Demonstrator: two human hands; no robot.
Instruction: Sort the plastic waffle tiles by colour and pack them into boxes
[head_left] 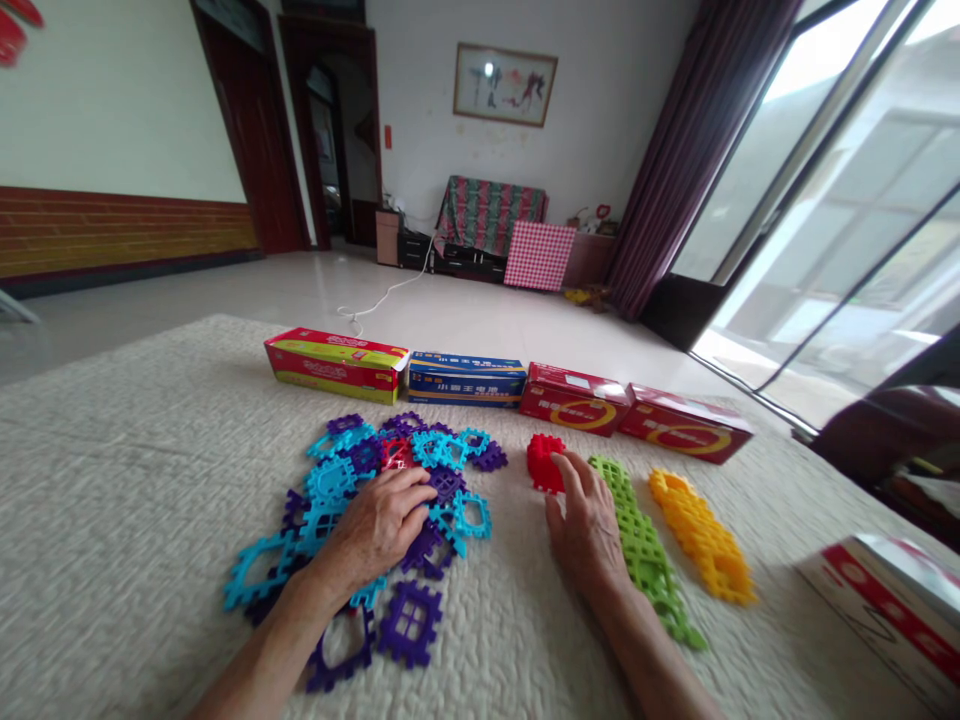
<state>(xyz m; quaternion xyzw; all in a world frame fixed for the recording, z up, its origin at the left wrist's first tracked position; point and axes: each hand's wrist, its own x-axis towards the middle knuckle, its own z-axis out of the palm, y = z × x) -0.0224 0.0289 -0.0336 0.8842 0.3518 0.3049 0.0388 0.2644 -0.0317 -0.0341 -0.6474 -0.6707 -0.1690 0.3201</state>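
Observation:
My left hand (386,520) rests over a loose pile of plastic interlocking building tiles, its fingers loosely bent and slightly apart. Around it lie light-blue tiles (330,480) and purple tiles (411,622), some with window-like openings. Just past its fingers a red tile (397,453) shows among them. On the right, my right hand (589,515) has thumb and forefinger apart, with fingertips at the edge of a small red stack of tiles (544,462). Beside that hand runs a row of green tiles (637,540), partly hidden by it. Further right lies a row of yellow tiles (701,535).
Across the back of the quilted cover (187,420) stand a red-and-yellow box (337,365), a blue box (466,380) and two red boxes (574,398). A white-and-red carton (892,610) sits at the near right. A white cable (390,292) trails over the floor behind.

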